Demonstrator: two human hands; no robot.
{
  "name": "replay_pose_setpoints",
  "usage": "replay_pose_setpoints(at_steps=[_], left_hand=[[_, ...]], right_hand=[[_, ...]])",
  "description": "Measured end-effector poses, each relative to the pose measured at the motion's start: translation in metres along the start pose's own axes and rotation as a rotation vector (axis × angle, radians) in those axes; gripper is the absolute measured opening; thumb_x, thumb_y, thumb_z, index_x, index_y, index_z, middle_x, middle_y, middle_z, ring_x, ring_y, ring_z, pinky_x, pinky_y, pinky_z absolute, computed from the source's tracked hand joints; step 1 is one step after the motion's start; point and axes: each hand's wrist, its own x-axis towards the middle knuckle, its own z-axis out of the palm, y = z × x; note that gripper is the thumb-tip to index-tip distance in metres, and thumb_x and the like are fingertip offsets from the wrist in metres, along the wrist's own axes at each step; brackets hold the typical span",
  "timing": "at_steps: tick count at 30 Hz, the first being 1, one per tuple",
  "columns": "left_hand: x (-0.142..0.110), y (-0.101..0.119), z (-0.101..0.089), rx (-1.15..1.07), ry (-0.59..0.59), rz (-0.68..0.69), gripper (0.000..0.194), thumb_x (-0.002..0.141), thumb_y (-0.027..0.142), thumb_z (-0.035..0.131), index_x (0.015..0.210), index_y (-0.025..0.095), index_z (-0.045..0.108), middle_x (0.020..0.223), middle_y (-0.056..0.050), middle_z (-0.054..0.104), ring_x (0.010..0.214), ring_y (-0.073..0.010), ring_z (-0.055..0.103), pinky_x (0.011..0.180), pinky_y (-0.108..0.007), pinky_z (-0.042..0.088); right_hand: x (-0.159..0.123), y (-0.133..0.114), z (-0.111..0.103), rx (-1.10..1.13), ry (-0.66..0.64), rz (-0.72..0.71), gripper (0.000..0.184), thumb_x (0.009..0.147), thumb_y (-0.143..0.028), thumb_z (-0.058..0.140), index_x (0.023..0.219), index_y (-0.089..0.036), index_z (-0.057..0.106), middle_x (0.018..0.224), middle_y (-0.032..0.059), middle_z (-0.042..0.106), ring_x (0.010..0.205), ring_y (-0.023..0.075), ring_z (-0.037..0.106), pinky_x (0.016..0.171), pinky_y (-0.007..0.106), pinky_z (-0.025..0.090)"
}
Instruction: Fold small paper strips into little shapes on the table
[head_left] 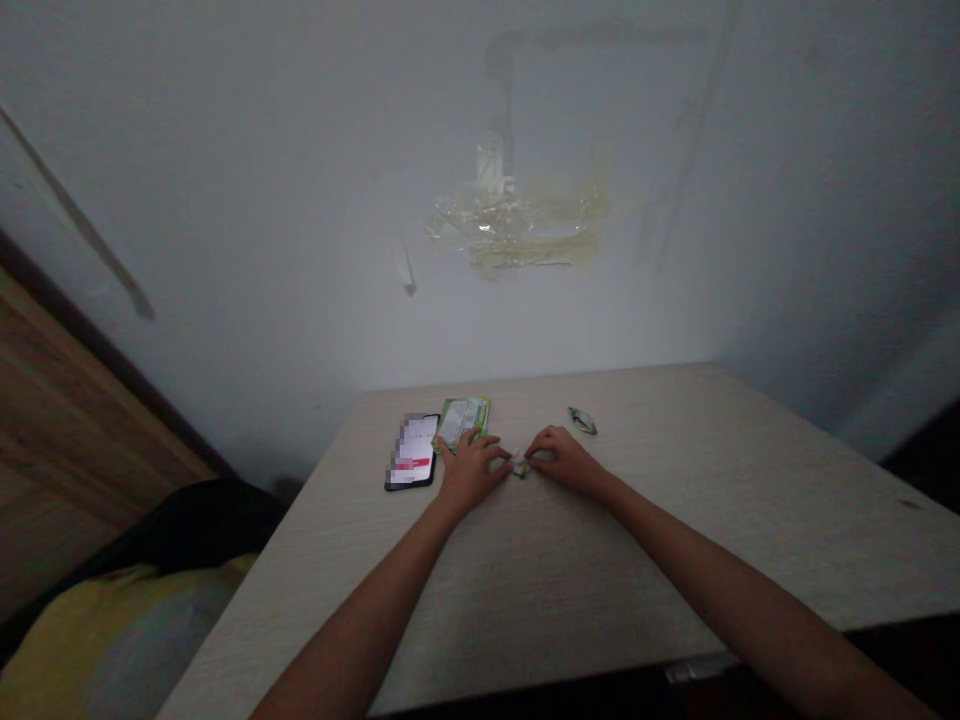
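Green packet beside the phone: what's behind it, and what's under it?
Behind the green packet: a strip of tabletop, then the wall. Anything underneath is covered and can't be seen. The left hand also hides part of its near edge.

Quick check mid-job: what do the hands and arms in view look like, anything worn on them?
Left hand and right hand: both ungloved. The left forearm and right forearm are bare, no sleeves, watch or bracelet visible. Rings: too small to tell.

Small item [520,467] too tiny to tell, phone screen [417,450] partly pixelated; forearms [367,610] cut off below
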Motion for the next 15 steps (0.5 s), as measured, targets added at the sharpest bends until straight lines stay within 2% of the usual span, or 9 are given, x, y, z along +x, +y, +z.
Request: replay_pose_setpoints(at_steps=[8, 15], left_hand=[[-0.0004, 0.0009, 0.0027, 0.012, 0.042, 0.034, 0.017, 0.086, 0.045, 0.059, 0.095, 0.037, 0.071, 0.127, 0.002, 0.064, 0.135, -0.0326, 0.037, 0.101, -0.082, -0.006], [-0.0015, 0.0036, 0.0017, 0.025, 0.034, 0.025, 0.022, 0.086, 0.044, 0.059, 0.104, 0.04, 0.07, 0.128, 0.0, 0.063, 0.134, -0.0331, 0.038, 0.102, -0.08, -0.007]], right_hand=[[-0.0007, 0.0062, 0.0034, 0.009, 0.001, 0.003, 0.013, 0.083, -0.028, 0.067, 0.092, -0.024, 0.076, 0.096, 0.0065, 0.065, 0.097, 0.0212, 0.057, 0.091, 0.037, 0.046], [-0.001, 0.0039, 0.0053, -0.04, 0.014, -0.014, 0.015, 0.084, -0.027, 0.066, 0.096, -0.023, 0.075, 0.097, 0.0075, 0.063, 0.096, 0.0215, 0.055, 0.09, 0.037, 0.046]])
